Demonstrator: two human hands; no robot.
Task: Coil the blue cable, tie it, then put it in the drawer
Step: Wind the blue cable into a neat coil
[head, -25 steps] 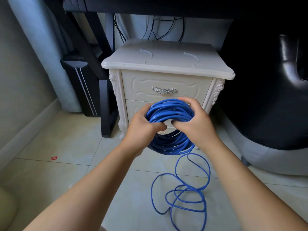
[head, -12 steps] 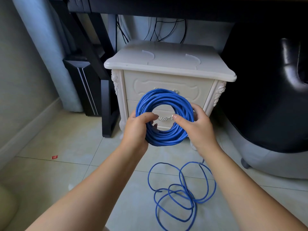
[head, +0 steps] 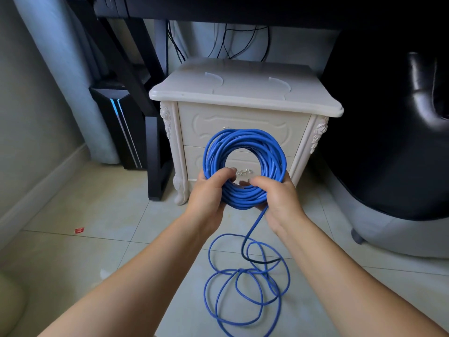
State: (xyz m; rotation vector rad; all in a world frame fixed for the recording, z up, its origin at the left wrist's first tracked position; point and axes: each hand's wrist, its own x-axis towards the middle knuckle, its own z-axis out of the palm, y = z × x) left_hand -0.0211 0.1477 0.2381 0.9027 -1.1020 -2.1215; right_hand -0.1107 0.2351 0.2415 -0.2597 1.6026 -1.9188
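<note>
While both hands hold it up in front of the nightstand [head: 243,93], the blue cable [head: 243,139] stands as a thick upright ring, well off the floor. The left hand [head: 209,190] grips the lower left of the coil, fingers curled through the middle and clamped on the bundle. The right hand [head: 277,195] grips the lower right, thumb over the front strands, fingers wrapped behind. No tie shows on the bundle.

From the bottom of the ring a loose tail [head: 255,223] drops between the wrists to the tiled floor [head: 97,215], where it lies in several slack, overlapping loops [head: 239,270].

Now the containers: the upper drawer [head: 243,117] is shut, its handle almost wholly hidden behind the top of the coil. The lower drawer [head: 192,161] is shut too, and its silver handle [head: 244,171] shows through the hole in the ring. What either one holds cannot be seen. The cable is outside both of them.

Left of the nightstand stands a black computer tower [head: 116,122] with a lit blue strip, beside a black desk leg [head: 155,152]. A red scrap [head: 79,230] lies on the tiles at left.
</note>
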